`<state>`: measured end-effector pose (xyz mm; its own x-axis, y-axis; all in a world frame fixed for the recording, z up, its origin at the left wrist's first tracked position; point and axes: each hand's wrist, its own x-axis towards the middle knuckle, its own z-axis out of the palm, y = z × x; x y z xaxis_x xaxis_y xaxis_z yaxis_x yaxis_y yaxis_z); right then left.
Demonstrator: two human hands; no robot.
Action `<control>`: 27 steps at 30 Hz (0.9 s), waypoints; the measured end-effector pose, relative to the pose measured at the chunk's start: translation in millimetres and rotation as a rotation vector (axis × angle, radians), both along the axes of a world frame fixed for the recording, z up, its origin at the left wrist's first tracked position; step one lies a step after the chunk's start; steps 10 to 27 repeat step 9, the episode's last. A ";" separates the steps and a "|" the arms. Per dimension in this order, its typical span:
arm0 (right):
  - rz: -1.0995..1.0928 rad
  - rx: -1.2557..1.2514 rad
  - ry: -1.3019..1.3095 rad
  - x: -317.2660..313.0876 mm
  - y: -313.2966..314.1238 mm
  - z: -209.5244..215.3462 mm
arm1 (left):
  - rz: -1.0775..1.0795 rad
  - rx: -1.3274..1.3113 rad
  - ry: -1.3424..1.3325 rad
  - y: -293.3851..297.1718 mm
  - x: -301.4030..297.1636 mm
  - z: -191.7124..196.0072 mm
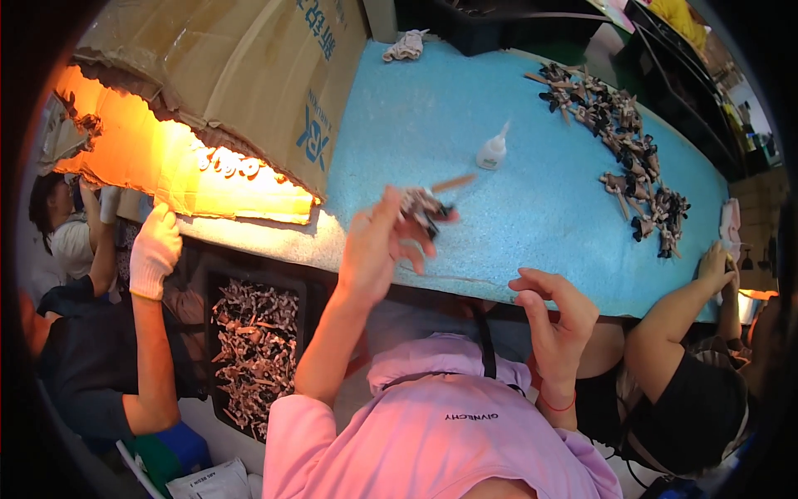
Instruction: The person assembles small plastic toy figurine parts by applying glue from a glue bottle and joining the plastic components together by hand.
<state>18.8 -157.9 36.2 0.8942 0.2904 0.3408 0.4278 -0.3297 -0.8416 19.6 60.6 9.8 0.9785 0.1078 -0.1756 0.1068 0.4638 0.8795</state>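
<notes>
My left hand (371, 249) is closed around a small figurine (425, 208) in brown, grey and black, just above the blue tabletop (399, 125). A thin brown piece sticks out of the figurine to the right; its finer detail is smeared by motion. By the table's near edge, my right hand (561, 320) is raised with its fingers curved. A gap shows between its thumb and forefinger, and I see nothing in it. A small white squeeze bottle (491, 152) with a narrow tip stands on the table beyond both hands.
Figurines (619, 133) lie heaped along the table's right side. A cardboard box (249, 66), lit orange inside, covers the left; a co-worker's gloved hand (155, 249) touches its edge. Another person's hand (715, 268) rests at right. A black crate (218, 399) of figurines sits below.
</notes>
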 end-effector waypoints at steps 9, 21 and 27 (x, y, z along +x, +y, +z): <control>-0.015 -0.155 -0.134 4.1 -11.5 -15.3 | 0.103 0.493 0.166 38.0 118.6 -16.0; -0.015 -0.155 -0.134 4.1 -11.5 -15.3 | 0.103 0.493 0.166 38.0 118.6 -16.0; -0.015 -0.155 -0.134 4.1 -11.5 -15.3 | 0.103 0.493 0.166 38.0 118.6 -16.0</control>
